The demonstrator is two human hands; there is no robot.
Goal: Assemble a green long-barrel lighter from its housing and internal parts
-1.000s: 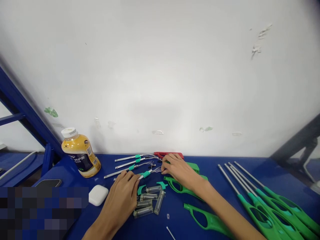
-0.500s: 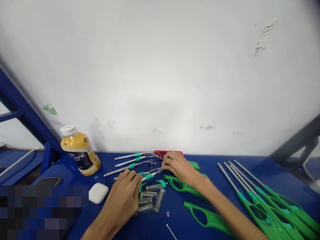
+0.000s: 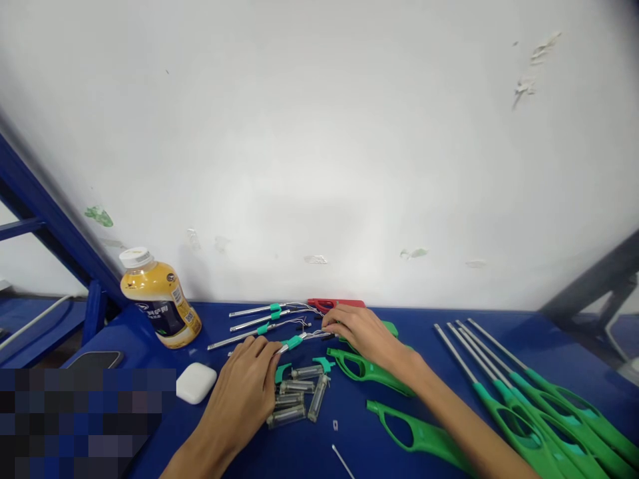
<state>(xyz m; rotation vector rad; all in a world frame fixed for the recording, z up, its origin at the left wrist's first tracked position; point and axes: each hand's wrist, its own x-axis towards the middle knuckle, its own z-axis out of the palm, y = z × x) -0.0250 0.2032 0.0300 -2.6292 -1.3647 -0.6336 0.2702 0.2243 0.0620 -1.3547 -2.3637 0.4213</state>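
My left hand (image 3: 247, 379) is closed around a metal lighter tube with a green collar (image 3: 295, 342), its far end hidden under the fingers. Thin wires (image 3: 315, 334) run from that tube to my right hand (image 3: 367, 338), whose fingertips pinch them near a small dark piece. Several similar metal tubes (image 3: 234, 340) with green collars and wires lie just beyond my left hand. Below the held tube is a group of clear fuel tanks (image 3: 318, 398), some with green trigger pieces (image 3: 323, 364). A green lighter handle shell (image 3: 369, 372) lies under my right forearm.
Another green handle shell (image 3: 424, 436) lies nearer. Long green lighters (image 3: 539, 406) lie at the right, and a red handle (image 3: 344, 303) along the wall. At the left stand a yellow-capped-white bottle (image 3: 160, 299), a white case (image 3: 196, 383) and a dark phone (image 3: 94, 360).
The held tube has risen slightly and tilted up toward the right, its green collar moving up and left. Both hands stay nearly in place.
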